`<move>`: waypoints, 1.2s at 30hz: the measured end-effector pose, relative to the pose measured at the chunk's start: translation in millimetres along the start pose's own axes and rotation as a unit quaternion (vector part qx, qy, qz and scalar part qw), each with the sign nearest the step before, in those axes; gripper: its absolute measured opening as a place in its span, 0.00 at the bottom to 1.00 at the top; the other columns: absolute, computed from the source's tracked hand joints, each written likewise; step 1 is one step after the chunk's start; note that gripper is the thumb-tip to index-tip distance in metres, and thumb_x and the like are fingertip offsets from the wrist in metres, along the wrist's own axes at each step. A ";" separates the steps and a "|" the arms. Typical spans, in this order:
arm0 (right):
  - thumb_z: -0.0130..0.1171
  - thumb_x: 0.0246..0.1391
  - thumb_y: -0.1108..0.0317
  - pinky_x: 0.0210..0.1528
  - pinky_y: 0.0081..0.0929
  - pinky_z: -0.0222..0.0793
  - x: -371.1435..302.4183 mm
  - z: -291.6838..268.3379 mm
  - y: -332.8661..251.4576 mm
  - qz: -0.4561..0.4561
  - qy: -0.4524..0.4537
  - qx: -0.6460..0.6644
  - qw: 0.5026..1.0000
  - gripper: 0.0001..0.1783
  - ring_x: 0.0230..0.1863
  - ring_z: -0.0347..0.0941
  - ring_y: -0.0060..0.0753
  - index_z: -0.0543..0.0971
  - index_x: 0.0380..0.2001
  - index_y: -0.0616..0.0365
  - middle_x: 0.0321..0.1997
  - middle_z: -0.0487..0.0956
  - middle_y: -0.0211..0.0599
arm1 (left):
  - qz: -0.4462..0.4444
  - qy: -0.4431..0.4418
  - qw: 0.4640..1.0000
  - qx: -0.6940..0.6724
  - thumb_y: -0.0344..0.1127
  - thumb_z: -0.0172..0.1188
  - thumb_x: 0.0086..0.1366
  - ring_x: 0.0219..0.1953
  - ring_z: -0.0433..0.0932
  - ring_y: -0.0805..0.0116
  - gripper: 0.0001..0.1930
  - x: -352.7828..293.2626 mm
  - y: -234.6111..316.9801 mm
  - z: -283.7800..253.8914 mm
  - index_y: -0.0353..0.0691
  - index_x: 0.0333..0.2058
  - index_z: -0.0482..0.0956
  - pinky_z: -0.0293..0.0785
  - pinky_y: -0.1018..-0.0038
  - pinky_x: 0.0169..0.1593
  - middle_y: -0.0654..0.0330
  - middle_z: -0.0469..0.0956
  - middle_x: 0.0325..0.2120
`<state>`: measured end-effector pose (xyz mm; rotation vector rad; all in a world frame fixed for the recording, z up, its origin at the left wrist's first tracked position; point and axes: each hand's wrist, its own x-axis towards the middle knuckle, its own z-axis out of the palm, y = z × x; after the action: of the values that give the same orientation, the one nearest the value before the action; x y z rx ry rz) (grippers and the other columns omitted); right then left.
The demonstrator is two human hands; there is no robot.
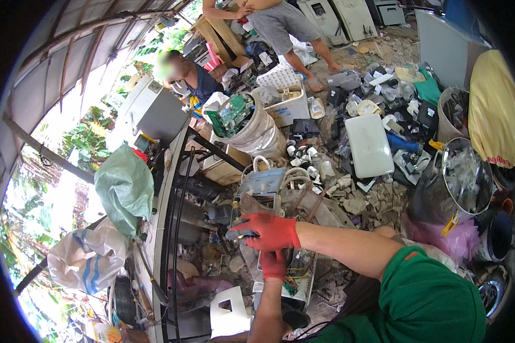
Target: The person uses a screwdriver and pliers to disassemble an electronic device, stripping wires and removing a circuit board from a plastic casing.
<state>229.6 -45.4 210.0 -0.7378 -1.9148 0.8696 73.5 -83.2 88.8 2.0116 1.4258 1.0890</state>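
My right hand (269,230), in a red glove with dark grey fingers, reaches in from the right. Its fingers are bent together, and what they hold, if anything, is hidden. Just beyond those fingertips shows a slim tool-like piece (235,210) with a dark and yellow end; I cannot tell whether the hand touches it. My left hand (273,264), also red-gloved, comes up from below, close under the right one, its fingers hidden. Beside it lies a pale metal casing (303,286) with wires and a green circuit board. A blue-grey plastic box (261,182) sits just beyond the hands.
A black metal frame (169,228) runs along my left. Ahead stands a white bucket (263,134) of circuit boards. Scrap plastic and a white panel (369,147) litter the floor to the right, near a clear sack (460,183). Two people are farther off, one standing (280,26).
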 end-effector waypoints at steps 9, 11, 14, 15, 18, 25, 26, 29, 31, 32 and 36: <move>0.63 0.50 0.58 0.62 0.43 0.63 -8.0 6.5 7.5 -0.072 0.097 -0.201 0.972 0.28 0.58 0.67 0.61 0.74 0.57 0.39 0.59 0.69 0.60 | -0.015 -0.018 0.999 -0.025 0.37 0.54 0.65 0.49 0.79 0.54 0.18 -0.3 -17.6 4.2 0.29 0.48 0.75 0.72 0.64 0.52 0.46 0.80 0.42; 0.63 0.51 0.57 0.62 0.43 0.63 -7.9 8.2 12.7 -0.064 0.079 -0.187 0.977 0.29 0.59 0.67 0.61 0.72 0.58 0.36 0.59 0.69 0.58 | -0.001 -0.016 1.000 0.026 0.37 0.56 0.64 0.49 0.79 0.54 0.19 2.9 -22.4 5.6 0.30 0.48 0.75 0.72 0.65 0.52 0.46 0.80 0.43; 0.60 0.52 0.57 0.64 0.42 0.61 -7.1 16.5 3.4 -0.018 0.049 -0.120 0.991 0.28 0.60 0.66 0.61 0.72 0.59 0.38 0.59 0.70 0.56 | -0.005 0.031 0.999 0.016 0.38 0.59 0.62 0.50 0.79 0.56 0.20 -0.1 -36.4 4.7 0.30 0.48 0.75 0.73 0.65 0.51 0.47 0.81 0.43; 0.60 0.53 0.57 0.64 0.42 0.61 -7.0 16.4 3.1 -0.007 0.043 -0.095 0.995 0.28 0.60 0.65 0.61 0.71 0.59 0.38 0.59 0.69 0.57 | -0.007 0.050 0.999 -0.006 0.38 0.60 0.61 0.50 0.79 0.57 0.20 0.4 -36.1 6.9 0.30 0.48 0.75 0.73 0.66 0.51 0.47 0.81 0.43; 0.59 0.53 0.58 0.65 0.42 0.60 -6.9 15.3 0.4 0.008 0.036 -0.044 0.998 0.28 0.62 0.64 0.61 0.71 0.59 0.41 0.62 0.66 0.58 | -0.034 0.050 0.998 -0.032 0.40 0.62 0.60 0.50 0.79 0.57 0.21 -1.4 -33.3 8.0 0.30 0.46 0.76 0.73 0.65 0.51 0.48 0.81 0.43; 0.60 0.52 0.56 0.63 0.44 0.62 -9.0 3.3 9.0 -0.056 0.108 -0.138 0.983 0.26 0.59 0.67 0.58 0.74 0.56 0.42 0.60 0.69 0.54 | -0.056 -0.025 0.998 0.004 0.41 0.64 0.59 0.47 0.80 0.52 0.21 2.6 -11.3 -5.7 0.32 0.45 0.77 0.74 0.63 0.49 0.48 0.81 0.41; 0.60 0.53 0.56 0.62 0.45 0.63 -8.6 2.4 9.6 -0.061 0.115 -0.144 0.981 0.25 0.58 0.68 0.57 0.74 0.56 0.41 0.59 0.70 0.52 | -0.036 -0.021 0.999 0.032 0.42 0.64 0.59 0.46 0.80 0.50 0.21 5.0 -16.6 -5.8 0.32 0.45 0.77 0.74 0.62 0.49 0.48 0.81 0.41; 0.62 0.52 0.55 0.61 0.45 0.64 -9.5 -2.5 -4.8 0.016 0.049 -0.105 0.993 0.25 0.58 0.68 0.57 0.75 0.55 0.42 0.60 0.69 0.52 | -0.025 -0.013 0.999 0.039 0.42 0.64 0.59 0.47 0.78 0.45 0.22 4.9 -30.6 -5.2 0.34 0.48 0.76 0.73 0.61 0.50 0.46 0.80 0.43; 0.62 0.52 0.55 0.60 0.43 0.65 -5.5 0.1 -4.8 0.021 0.018 -0.075 0.997 0.28 0.57 0.69 0.58 0.73 0.57 0.42 0.58 0.69 0.54 | -0.020 -0.013 0.998 0.049 0.43 0.64 0.59 0.50 0.76 0.45 0.25 5.2 -42.2 0.3 0.35 0.51 0.74 0.71 0.60 0.52 0.45 0.78 0.46; 0.62 0.52 0.56 0.60 0.42 0.65 -3.2 2.9 -5.7 0.020 0.002 -0.058 0.998 0.29 0.56 0.69 0.58 0.72 0.58 0.42 0.57 0.70 0.55 | -0.013 -0.011 0.997 0.075 0.44 0.64 0.59 0.52 0.75 0.46 0.26 6.4 -50.8 -0.9 0.35 0.53 0.72 0.70 0.60 0.54 0.44 0.77 0.48; 0.60 0.53 0.58 0.60 0.41 0.66 -7.3 15.9 -2.9 -0.041 0.060 -0.159 0.985 0.31 0.58 0.69 0.54 0.68 0.62 0.43 0.59 0.70 0.53 | 0.004 -0.027 0.997 0.074 0.48 0.60 0.60 0.58 0.69 0.48 0.32 9.9 -58.8 -2.5 0.36 0.58 0.66 0.61 0.58 0.62 0.45 0.73 0.54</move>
<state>218.2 -57.1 203.0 -0.8712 -1.9833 0.4609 39.1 -52.5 50.8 2.1343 1.5106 0.9489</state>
